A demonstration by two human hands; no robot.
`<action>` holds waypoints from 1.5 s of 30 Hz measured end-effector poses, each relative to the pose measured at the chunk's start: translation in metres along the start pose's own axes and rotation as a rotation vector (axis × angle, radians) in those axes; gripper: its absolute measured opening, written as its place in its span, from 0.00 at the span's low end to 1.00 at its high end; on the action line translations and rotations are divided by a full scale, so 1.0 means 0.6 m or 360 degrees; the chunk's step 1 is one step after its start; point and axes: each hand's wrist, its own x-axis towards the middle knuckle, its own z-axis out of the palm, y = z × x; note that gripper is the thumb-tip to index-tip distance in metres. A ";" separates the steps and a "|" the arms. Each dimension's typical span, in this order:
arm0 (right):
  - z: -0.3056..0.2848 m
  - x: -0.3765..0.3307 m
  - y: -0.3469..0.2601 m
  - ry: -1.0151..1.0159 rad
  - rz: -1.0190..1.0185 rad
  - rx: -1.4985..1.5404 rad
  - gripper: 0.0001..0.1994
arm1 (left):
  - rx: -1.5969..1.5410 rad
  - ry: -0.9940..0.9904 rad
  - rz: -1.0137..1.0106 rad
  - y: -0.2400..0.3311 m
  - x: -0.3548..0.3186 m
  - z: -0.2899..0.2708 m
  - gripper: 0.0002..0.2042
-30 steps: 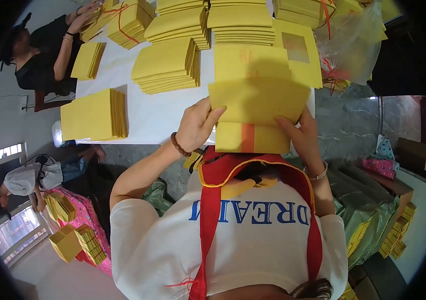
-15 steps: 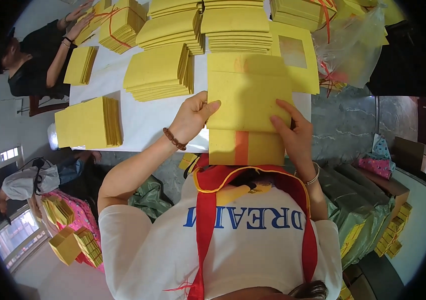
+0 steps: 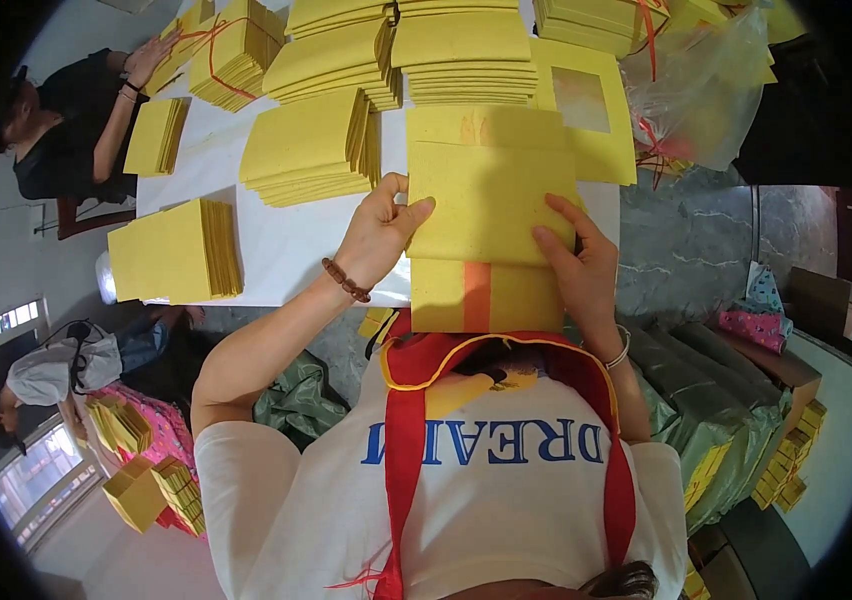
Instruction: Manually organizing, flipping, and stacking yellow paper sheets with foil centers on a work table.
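Observation:
In front of me at the table's near edge lies a stack of yellow paper sheets (image 3: 486,195). My left hand (image 3: 384,225) grips its left edge, thumb on top and fingers curled around the side. On the right edge, my right hand (image 3: 584,250) holds it with the thumb and forefinger on top; the other fingers are partly hidden. Below, toward my red apron (image 3: 406,440), extends a yellow piece with an orange stripe (image 3: 526,295). Whether it is joined to the sheets above I cannot tell. A folded yellow paper pile (image 3: 306,150) sits just left of the stack.
More yellow paper piles (image 3: 461,45) line the far side of the white table (image 3: 286,260); another pile (image 3: 174,250) is at its left corner. A clear plastic bag (image 3: 696,90) sits at far right. One person in black (image 3: 76,130) touches a tied bundle; another person (image 3: 61,370) is farther left.
Both hands keep their hold on the yellow stack. The whole view has shifted slightly, and the hands and paper appear a little farther left.

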 end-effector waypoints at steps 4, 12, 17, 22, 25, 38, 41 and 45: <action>0.000 -0.001 0.002 0.0033 -0.0063 0.0026 0.17 | -0.0050 0.0073 0.0002 0.011 -0.009 0.003 0.08; 0.004 0.000 -0.002 0.0030 0.0002 -0.0011 0.17 | 0.1470 0.0391 0.1432 0.050 -0.006 0.022 0.16; 0.002 -0.002 -0.002 0.0084 -0.0108 -0.0166 0.17 | 0.1665 -0.0094 0.1446 0.045 -0.001 0.088 0.23; 0.001 0.000 0.006 0.0091 -0.0234 -0.0223 0.17 | 0.1827 -0.0147 0.1404 0.012 0.016 0.091 0.27; -0.001 -0.001 -0.026 0.0062 -0.0134 -0.0421 0.17 | 0.1856 -0.0134 0.1342 0.006 0.013 0.087 0.28; 0.021 -0.017 0.006 -0.0245 -0.0712 -0.1463 0.27 | 0.1294 -0.0153 0.1254 -0.005 0.026 0.071 0.23; 0.019 -0.016 0.003 -0.0246 -0.0777 -0.1592 0.27 | 0.0777 -0.0124 0.1428 -0.011 0.029 0.053 0.22; 0.021 -0.016 0.001 -0.0219 -0.0767 -0.1758 0.28 | 0.1223 -0.0075 0.1592 0.003 0.007 0.065 0.20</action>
